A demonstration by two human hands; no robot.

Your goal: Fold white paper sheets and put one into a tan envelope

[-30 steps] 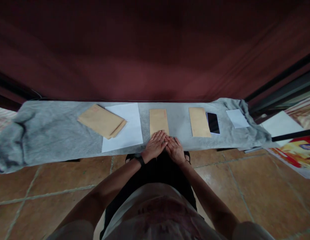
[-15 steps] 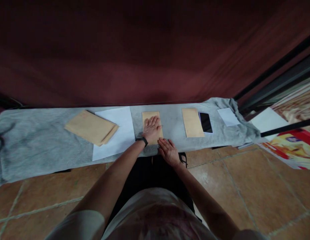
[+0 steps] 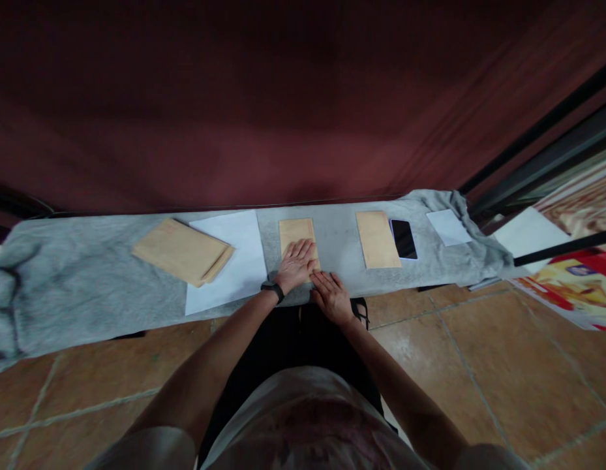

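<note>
A brown paper envelope (image 3: 295, 229) lies flat on the grey cloth in front of me. My left hand (image 3: 297, 261), with a dark band on its wrist, rests flat across the envelope's lower half, fingers stretched out and covering part of it. At the envelope's lower right corner, my right hand (image 3: 332, 297) lies with its fingertips on or beside the edge; its fingers are extended. To the left, a stack of brown envelopes (image 3: 178, 251) sits partly on white paper (image 3: 244, 248). Another brown envelope (image 3: 378, 240) lies to the right.
A dark-screened phone (image 3: 404, 239) touches the right envelope's side. Farther right is a small white paper (image 3: 448, 227). Grey cloth (image 3: 97, 281) covers the long narrow surface, with a dark red upright panel (image 3: 283, 156) behind it. Black bars and a colourful printed box (image 3: 576, 281) stand at the right.
My left hand has slid down the envelope toward me, uncovering more of its upper part. My right hand stays at the lower corner. The whole view has shifted slightly.
</note>
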